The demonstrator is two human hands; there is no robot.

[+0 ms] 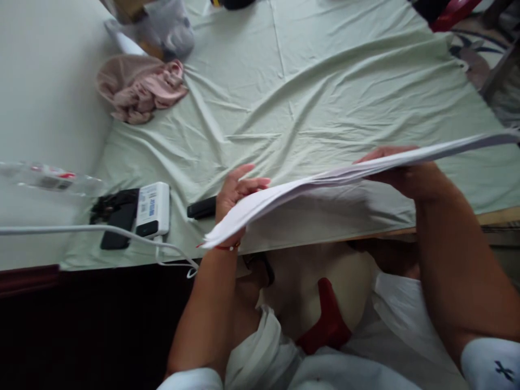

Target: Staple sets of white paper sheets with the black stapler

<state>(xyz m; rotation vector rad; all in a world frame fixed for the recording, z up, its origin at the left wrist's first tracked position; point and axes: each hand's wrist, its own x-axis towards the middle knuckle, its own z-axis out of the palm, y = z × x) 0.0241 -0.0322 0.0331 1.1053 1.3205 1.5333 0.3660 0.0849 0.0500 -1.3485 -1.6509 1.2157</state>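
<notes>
A stack of white paper sheets [325, 176], seen nearly edge-on, is held above the front of the table, slanting up to the right. My right hand [400, 168] grips it near the middle of its right half, with fingers on the far side. At the stack's left end, my left hand [235, 192] holds it from behind, fingers curved and slightly spread; the paper hides the palm and part of the wrist. A black elongated object [201, 208], perhaps a stapler, lies beside my left hand, partly covered by it.
A pale green cloth [309, 97] with creases covers the table. At left are a white power bank [153, 210], a black phone [118, 222], a white cable [122, 232] and a clear plastic bottle [52, 177]. Farther back lies a crumpled pink cloth [142, 86] by a plastic bag [166, 30].
</notes>
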